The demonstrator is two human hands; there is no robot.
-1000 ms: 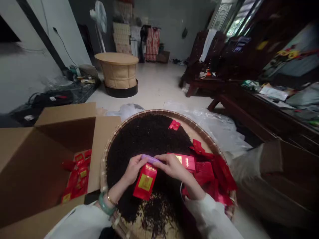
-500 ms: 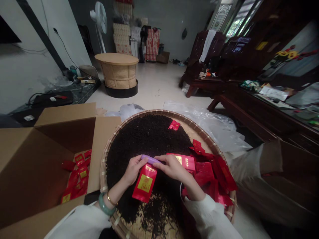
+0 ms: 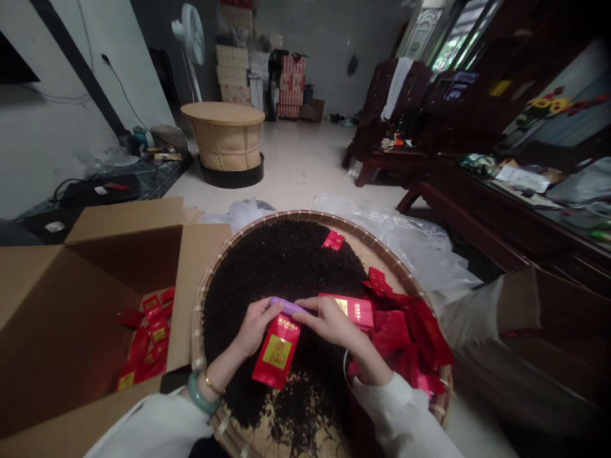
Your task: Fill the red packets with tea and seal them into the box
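Note:
My left hand [image 3: 258,324] and my right hand [image 3: 325,318] are both closed on a slim purple bag clip [image 3: 286,306], one at each end. The clip lies across the top edge of a red tea packet [image 3: 277,353] with a yellow square label, which hangs below it, tilted slightly. Beneath the hands is a round woven bamboo tray [image 3: 198,318] spread with dark loose tea leaves [image 3: 281,261]. Right of my right hand lie more red packets [image 3: 391,331], one stack with its label showing. A small red packet [image 3: 333,240] rests on the leaves farther back.
At the left stands an open cardboard box [image 3: 200,261] with several filled red packets [image 3: 150,337] inside. Clear plastic sheeting [image 3: 405,235] lies behind the tray. Dark wooden furniture [image 3: 477,203] stands at the right, a round wicker table [image 3: 224,133] farther back.
Both hands stay in the same place on the clip. The bottom of the hanging packet has swung slightly to the left and down.

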